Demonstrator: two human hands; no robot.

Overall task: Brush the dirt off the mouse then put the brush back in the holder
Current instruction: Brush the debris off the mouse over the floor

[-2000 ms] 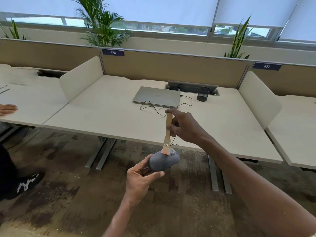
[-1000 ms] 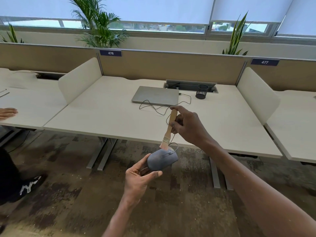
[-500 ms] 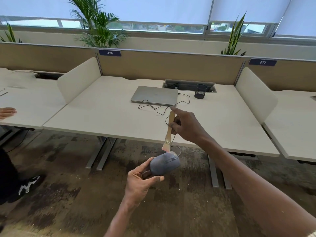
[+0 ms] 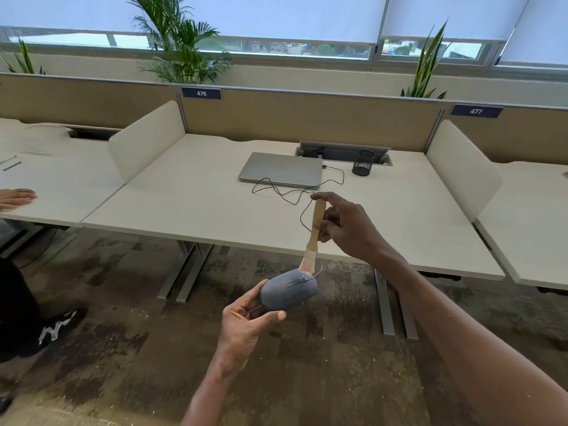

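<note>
Mouse (image 4: 289, 290) sits clasped in our left hand (image 4: 246, 324) out over the floor, and the brush (image 4: 313, 238) gripped in our right hand (image 4: 347, 229) has dropped from just above back onto its front, so brushing continues and the holder (image 4: 363, 162) waits.

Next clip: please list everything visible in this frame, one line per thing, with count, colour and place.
Grey corded computer mouse: 1, grey, held off the desk edge above the floor.
Wooden-handled paintbrush: 1, tan handle, pale bristles on the mouse's front.
Black mesh pen holder: 1, black, back of desk, right of the laptop.
Closed silver laptop: 1, silver, desk centre-back.
Thin black cable: 1, black, looped in front of the laptop.
Pale wooden desk: 1, off-white.
Potted plants: 3, green, by the windows.
Another person's hand: 1, neighbouring desk, left.
Left hand: holds the mouse.
Right hand: holds the brush.
</note>
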